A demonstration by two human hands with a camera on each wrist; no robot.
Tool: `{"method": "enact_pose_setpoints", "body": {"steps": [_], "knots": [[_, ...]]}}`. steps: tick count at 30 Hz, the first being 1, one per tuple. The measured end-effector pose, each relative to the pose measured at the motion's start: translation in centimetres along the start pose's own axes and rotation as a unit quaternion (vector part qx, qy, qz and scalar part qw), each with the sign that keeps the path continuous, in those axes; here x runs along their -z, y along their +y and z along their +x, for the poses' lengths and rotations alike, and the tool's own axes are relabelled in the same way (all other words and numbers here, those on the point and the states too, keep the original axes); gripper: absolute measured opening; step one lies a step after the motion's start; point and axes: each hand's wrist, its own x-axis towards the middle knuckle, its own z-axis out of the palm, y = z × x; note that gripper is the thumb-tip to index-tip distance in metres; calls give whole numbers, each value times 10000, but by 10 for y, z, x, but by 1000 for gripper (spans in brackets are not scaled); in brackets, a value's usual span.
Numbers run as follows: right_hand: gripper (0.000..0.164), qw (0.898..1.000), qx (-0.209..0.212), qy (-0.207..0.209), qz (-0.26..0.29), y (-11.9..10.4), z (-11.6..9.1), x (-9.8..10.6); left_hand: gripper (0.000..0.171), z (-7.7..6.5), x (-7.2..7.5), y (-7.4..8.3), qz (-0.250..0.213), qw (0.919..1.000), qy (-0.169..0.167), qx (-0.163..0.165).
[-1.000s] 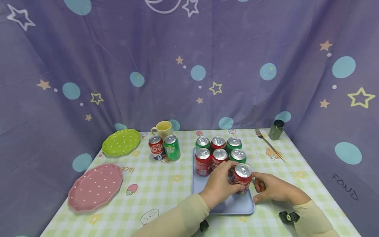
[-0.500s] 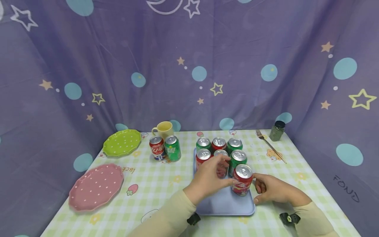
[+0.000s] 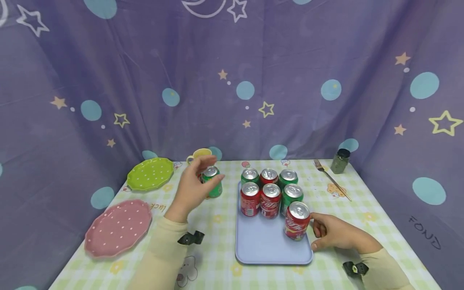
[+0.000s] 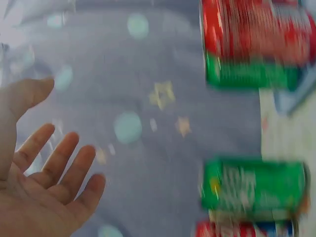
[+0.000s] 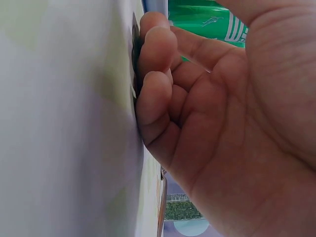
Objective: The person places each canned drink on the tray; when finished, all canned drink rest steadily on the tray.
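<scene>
My left hand (image 3: pixel 190 185) is raised in front of a green soda can (image 3: pixel 213 185) on the left of the table, fingers spread, nothing held. In the left wrist view, air separates the hand (image 4: pixel 54 182) from the green can (image 4: pixel 254 185). A red-and-blue can (image 4: pixel 247 228) beside it is mostly hidden by the hand in the head view. My right hand (image 3: pixel 338 233) rests on the table, fingers loosely bent, thumb and index at the right rim of a blue tray (image 3: pixel 266 249). Close by, a red can (image 3: pixel 297 221) stands on that tray.
Several red and green cans (image 3: pixel 270 201) stand in rows on the tray's far half. Behind the left hand is a yellow mug (image 3: pixel 202 152). Green (image 3: pixel 150 174) and pink plates (image 3: pixel 119 228) lie far left; a fork (image 3: pixel 331 179) and a jar (image 3: pixel 340 162) are back right.
My left hand has let go of the red can at the tray's front right and moved left to the green can. The right hand has stayed beside the tray.
</scene>
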Motion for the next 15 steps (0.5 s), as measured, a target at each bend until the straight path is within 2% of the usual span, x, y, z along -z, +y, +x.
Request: {"method": "enact_pose_setpoints", "body": {"steps": [3,6,8,11,15], "knots": [[53,10000,-4,-6,-13,1,0,0,53,5,21,-29,-40,9985,480,276],[52,10000,-1,-8,-35,1,0,1,58,6,37,-59,0,9935,872,735],[53,10000,-22,-5,-57,1,0,1,63,5,44,-78,36,9890,999,1087],[53,10000,-21,-9,-58,0,1,0,72,2,47,-104,55,9830,1023,1526],[53,10000,5,-36,-26,0,0,0,84,-3,42,-127,-170,9779,802,1924]]}}
